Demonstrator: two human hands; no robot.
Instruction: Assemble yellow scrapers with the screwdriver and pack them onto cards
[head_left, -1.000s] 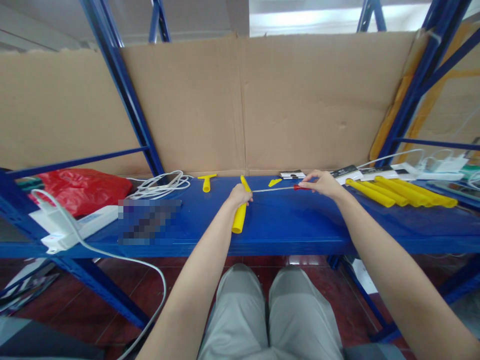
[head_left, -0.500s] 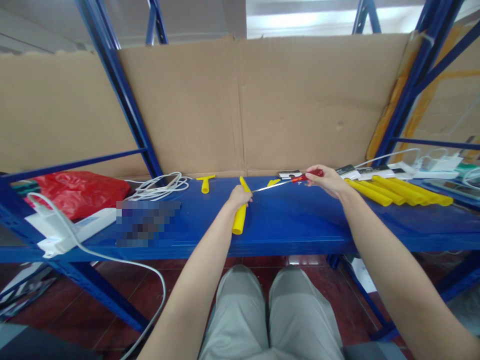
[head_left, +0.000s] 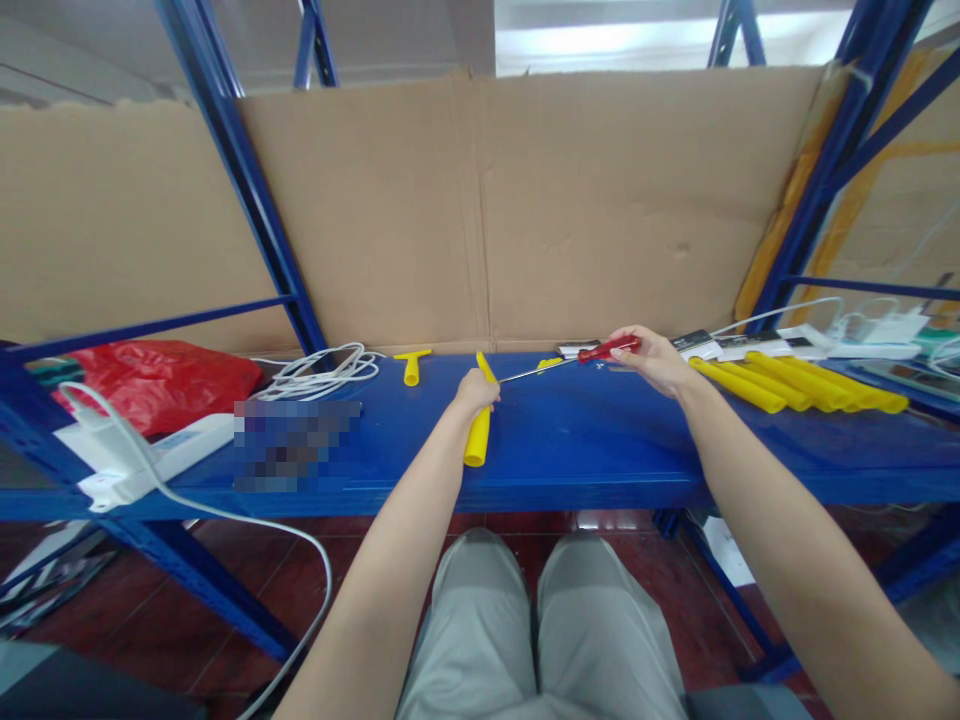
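Fingers of my left hand [head_left: 475,391] are wrapped round a yellow tube [head_left: 477,442], which lies roughly lengthwise above the blue shelf. My right hand [head_left: 646,358] grips the red handle of a screwdriver [head_left: 609,349]. Its long metal shaft points left, and the tip meets the tube beside my left fingers; the exact contact is too small to make out. Behind the shaft lies a small yellow piece [head_left: 550,365]. A yellow T-shaped piece [head_left: 412,368] stands to the left of my left hand.
Several yellow tubes [head_left: 817,384] lie in a row at right on the blue shelf [head_left: 585,440]. At left are a red plastic bag [head_left: 169,380], a coiled white cable [head_left: 322,372] and a white power strip [head_left: 187,445]. A cardboard sheet [head_left: 600,200] closes off the back.
The screwdriver's handle has shifted slightly left and turned in my right hand. My left hand, still round the tube, has moved very little.
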